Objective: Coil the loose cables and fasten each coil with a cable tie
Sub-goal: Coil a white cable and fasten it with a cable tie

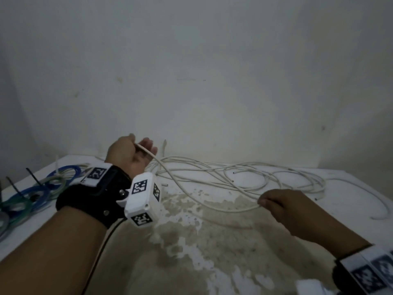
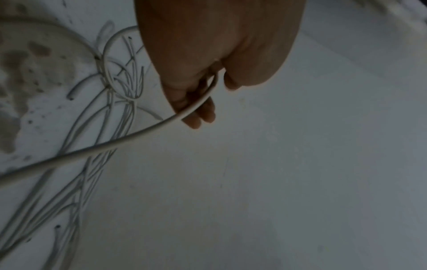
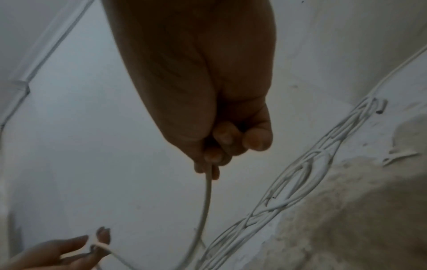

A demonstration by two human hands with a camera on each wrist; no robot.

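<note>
The left hand [image 1: 129, 153] is raised, its fingers [image 2: 201, 115] loosely curled round one end of a white cable [image 1: 170, 177] that crosses the palm. The right hand [image 1: 278, 204] pinches the same cable farther along, fingers [image 3: 221, 137] clamped together on it. Between them it sags toward the stained tabletop [image 1: 212, 241], where more white cables [image 1: 265, 177] sprawl loose. At far left lie blue coils [image 1: 38, 192] with black ties [image 1: 32, 175].

white cable [image 1: 212, 179], blue coils [image 1: 38, 190] (black ties [image 1: 34, 177])
</note>
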